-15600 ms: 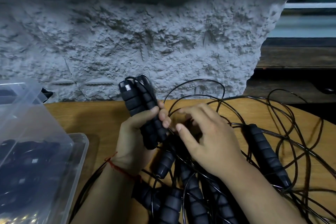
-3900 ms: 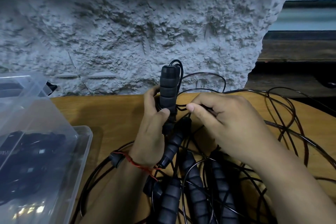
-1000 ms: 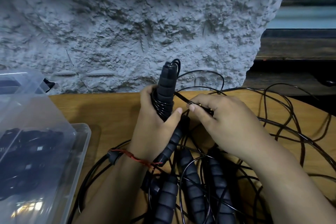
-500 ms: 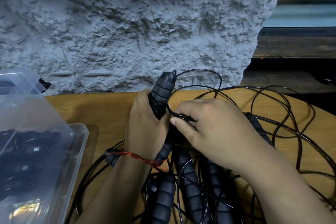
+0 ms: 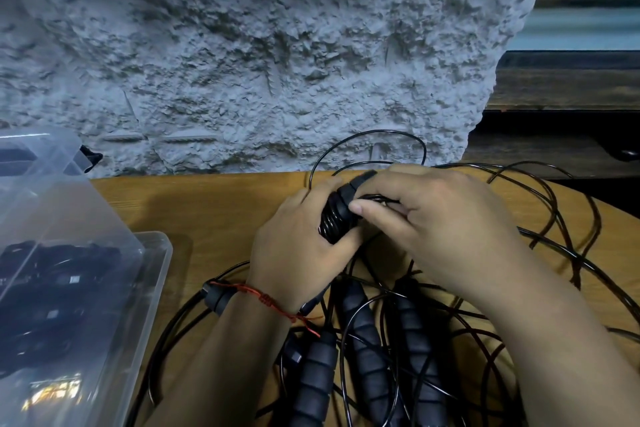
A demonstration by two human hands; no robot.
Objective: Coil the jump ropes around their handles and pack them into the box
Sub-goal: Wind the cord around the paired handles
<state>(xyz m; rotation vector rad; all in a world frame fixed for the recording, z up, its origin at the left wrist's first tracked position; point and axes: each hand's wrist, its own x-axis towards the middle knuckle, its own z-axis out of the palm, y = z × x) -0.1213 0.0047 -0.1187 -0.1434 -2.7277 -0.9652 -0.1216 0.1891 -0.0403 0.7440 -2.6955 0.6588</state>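
- Handle (image 5: 341, 215) of black ribbed foam, tilted with its top end away from the person, lies in the left hand (image 5: 301, 250). The fingers and thumb are curled round it above the middle of the surface (image 5: 207, 211).
- Several tight turns of thin black cord (image 5: 329, 222) show on the handle between the two hands.
- The right hand (image 5: 433, 222) lies over the handle's top end with fingers bent. Its thumb and fingers pinch a strand of the cord just beside the wound turns.
- Loose cord loops spread over the right half of the wooden surface. One loop arches up in front of the wall (image 5: 277, 62) of rough grey concrete.
- Three loose handles (image 5: 363, 333) lie side by side beneath the wrists, tangled in cord.
- A red thread (image 5: 266, 298) is tied round the left wrist.
- The clear plastic box (image 5: 157, 288) stands at the left on the surface, well apart from the hands, with its lid (image 5: 45, 184) raised. Dark coiled ropes (image 5: 52, 270) show through the plastic.
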